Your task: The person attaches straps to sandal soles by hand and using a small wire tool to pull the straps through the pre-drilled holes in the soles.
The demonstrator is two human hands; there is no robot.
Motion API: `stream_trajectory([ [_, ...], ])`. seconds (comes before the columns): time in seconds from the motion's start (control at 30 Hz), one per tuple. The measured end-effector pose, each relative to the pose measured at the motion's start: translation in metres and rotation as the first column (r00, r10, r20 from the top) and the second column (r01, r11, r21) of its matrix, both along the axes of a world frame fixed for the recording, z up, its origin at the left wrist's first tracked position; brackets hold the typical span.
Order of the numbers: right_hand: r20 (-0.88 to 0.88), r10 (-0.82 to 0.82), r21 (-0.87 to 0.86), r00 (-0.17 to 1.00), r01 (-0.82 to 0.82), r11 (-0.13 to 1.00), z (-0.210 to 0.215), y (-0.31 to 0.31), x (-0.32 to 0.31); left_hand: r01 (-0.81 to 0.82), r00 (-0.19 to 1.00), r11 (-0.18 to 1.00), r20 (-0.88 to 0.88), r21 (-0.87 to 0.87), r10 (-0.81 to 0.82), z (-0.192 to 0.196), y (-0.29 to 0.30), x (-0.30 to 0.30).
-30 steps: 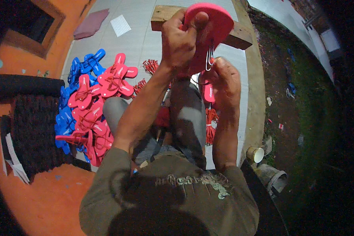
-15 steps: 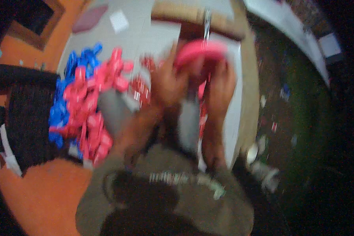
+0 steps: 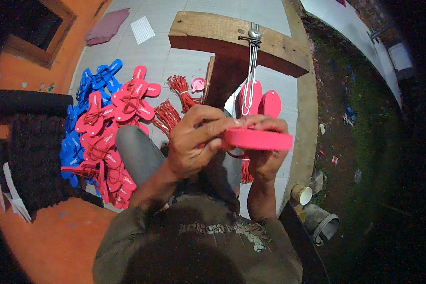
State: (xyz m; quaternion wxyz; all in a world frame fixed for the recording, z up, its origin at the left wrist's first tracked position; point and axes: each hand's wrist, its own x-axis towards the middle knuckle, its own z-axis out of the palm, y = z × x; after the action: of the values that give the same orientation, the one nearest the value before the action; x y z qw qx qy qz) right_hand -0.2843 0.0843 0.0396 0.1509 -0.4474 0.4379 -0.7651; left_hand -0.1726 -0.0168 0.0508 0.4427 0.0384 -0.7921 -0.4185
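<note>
Between my hands is a pink flip-flop sole [image 3: 260,139], turned edge-on. My right hand [image 3: 265,164] is wrapped round it, with fingertips over the top edge and the palm below. The fingers of my left hand [image 3: 190,142] are pinched at its left end; a bit of red strap shows under the sole there. Just beyond, a long metal hook [image 3: 251,78] hangs from a bolt on a wooden beam [image 3: 203,29]. More pink soles [image 3: 271,104] lie on the floor behind the hook. Bundles of red straps [image 3: 167,116] rest left of the beam's post.
Finished pink flip-flops [image 3: 111,137] are heaped by my left knee, with blue flip-flops [image 3: 73,146] behind them. A pink round lid-like piece [image 3: 198,84] lies near the straps. Along the right edge stand a cup [image 3: 304,195] and a grey bucket [image 3: 324,226].
My hands and the pink sole have come down and nearer to my body, away from the beam. The sole has turned from a curved, tilted pose to edge-on and level.
</note>
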Motion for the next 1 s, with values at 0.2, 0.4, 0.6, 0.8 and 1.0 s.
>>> stream_trajectory([
  [0.2, -0.357, -0.138, -0.136, 0.924, 0.095, 0.986, 0.017, -0.011, -0.015, -0.046, 0.998, 0.983, -0.041, -0.176, 0.04, 0.015, -0.01, 0.004],
  [0.4, -0.364, -0.133, -0.158, 0.922, 0.079, 0.984, 0.014, -0.014, -0.027, -0.033, 0.995, 0.995, -0.097, -0.089, 0.025, 0.008, -0.013, -0.011],
  [0.6, -0.363, 0.043, -0.088, 0.931, -0.08, 0.993, 0.017, -0.01, -0.043, 0.003, 0.999, 0.996, -0.033, -0.091, -0.006, 0.014, -0.018, -0.014],
  [0.8, -0.14, -0.433, 0.099, 0.89, 0.448, 0.889, 0.031, -0.055, -0.049, -0.36, 0.864, 0.933, 0.365, -0.034, 0.346, 0.045, -0.046, -0.065],
  [1.0, -0.183, -0.364, 0.134, 0.913, 0.39, 0.911, 0.015, -0.064, -0.069, -0.099, 0.905, 0.84, 0.399, 0.534, -0.146, 0.033, -0.064, -0.013],
])
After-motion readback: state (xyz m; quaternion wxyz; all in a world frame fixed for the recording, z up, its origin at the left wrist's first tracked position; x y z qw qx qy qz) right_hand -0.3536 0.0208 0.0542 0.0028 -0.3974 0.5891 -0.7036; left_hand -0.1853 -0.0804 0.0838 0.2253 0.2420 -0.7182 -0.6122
